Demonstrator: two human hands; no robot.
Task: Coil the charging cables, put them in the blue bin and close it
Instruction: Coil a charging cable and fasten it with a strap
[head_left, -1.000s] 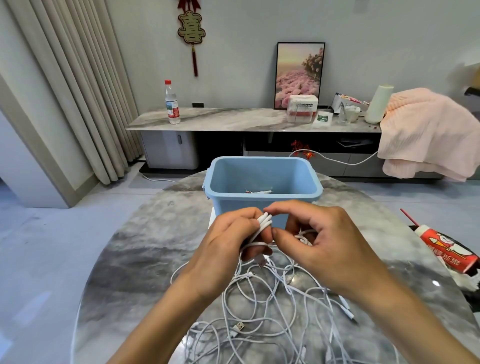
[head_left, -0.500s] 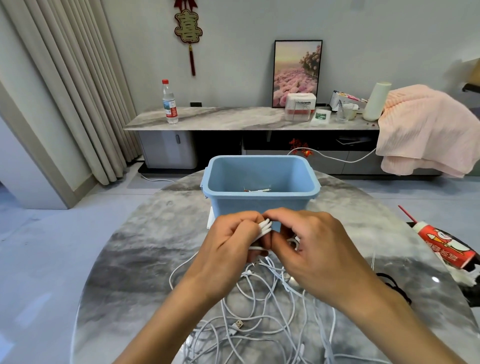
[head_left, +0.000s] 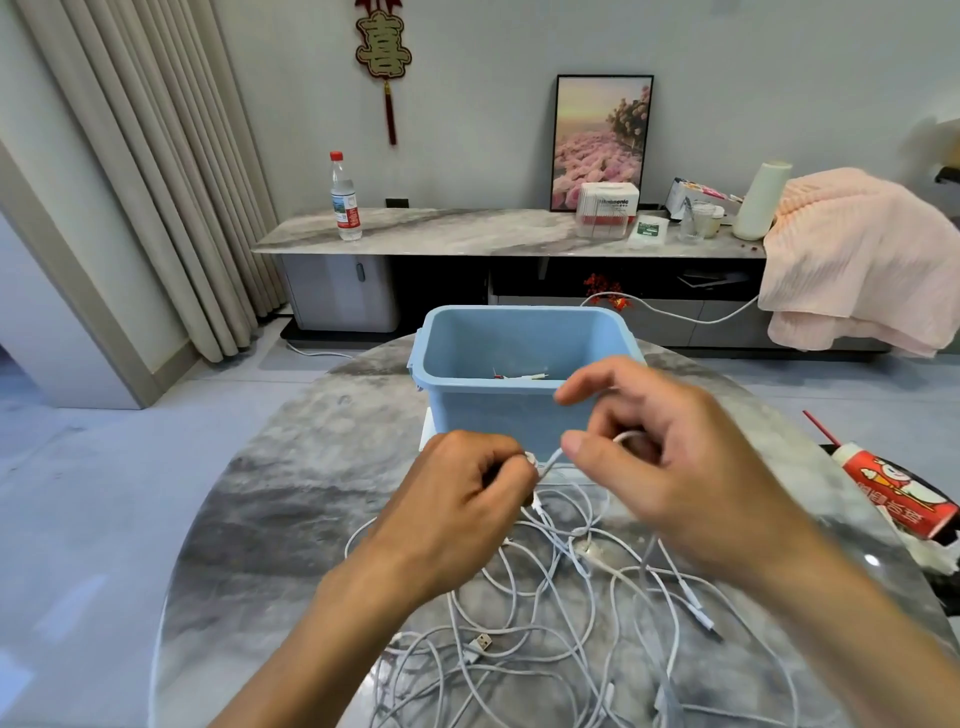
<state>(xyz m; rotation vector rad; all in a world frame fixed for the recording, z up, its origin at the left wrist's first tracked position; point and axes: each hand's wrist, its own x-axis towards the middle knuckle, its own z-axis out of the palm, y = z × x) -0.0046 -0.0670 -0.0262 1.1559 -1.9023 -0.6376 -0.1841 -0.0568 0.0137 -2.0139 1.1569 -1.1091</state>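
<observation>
Head view of a coiling step at a round marble table. The left hand is closed into a fist round a small bundle of white charging cable, only a short piece of which shows at the thumb and forefinger. The right hand pinches the same cable between thumb and curled fingers, its forefinger lifted free and pointing left. A short run of cable bridges the two hands just in front of the blue bin, which stands open at the far side of the table; something small and white lies on its floor, too small to identify. No lid can be made out. The remaining cables lie in a loose tangle on the table below and between the forearms, a USB plug showing among them.

Judged from this arrangement, the step in hand is winding one cable into a coil, and most of the task remains. To do it well, the left hand should keep its loops pinched flat so they do not spring apart, while the right hand feeds slack in even turns of equal size. The trailing length runs down into the tangle, so a snag is likely; it is better lifted clear of neighbouring strands than pulled hard against them
</observation>
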